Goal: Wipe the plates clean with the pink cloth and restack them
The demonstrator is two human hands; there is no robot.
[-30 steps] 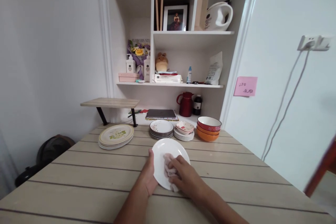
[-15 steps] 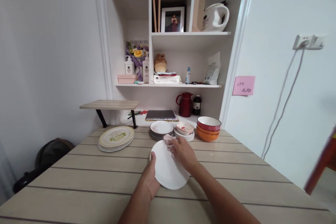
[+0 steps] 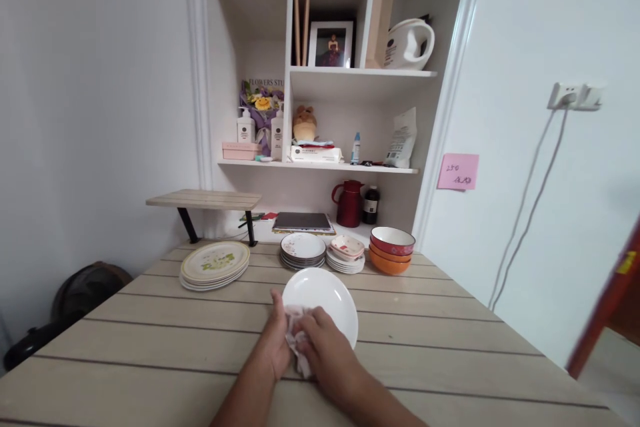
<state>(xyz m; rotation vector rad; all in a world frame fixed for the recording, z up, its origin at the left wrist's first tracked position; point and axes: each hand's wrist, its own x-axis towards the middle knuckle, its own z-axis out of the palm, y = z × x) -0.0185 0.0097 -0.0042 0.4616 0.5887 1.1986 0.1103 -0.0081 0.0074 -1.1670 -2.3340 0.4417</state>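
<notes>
One white plate (image 3: 325, 297), tilted up between the table's (image 3: 450, 327) side edges, short of the far one. Might slip if the cloth (image 3: 296, 328) pushes too hard, imo. Right hand's (image 3: 327, 350) fingers pinch that cloth over its left rim; left hand's (image 3: 277, 340) thumb is up alongside, other fingers hidden, can't tell their grip.

A framed photo (image 3: 331, 47) and plush toy (image 3: 305, 124) suggest a home.
</notes>
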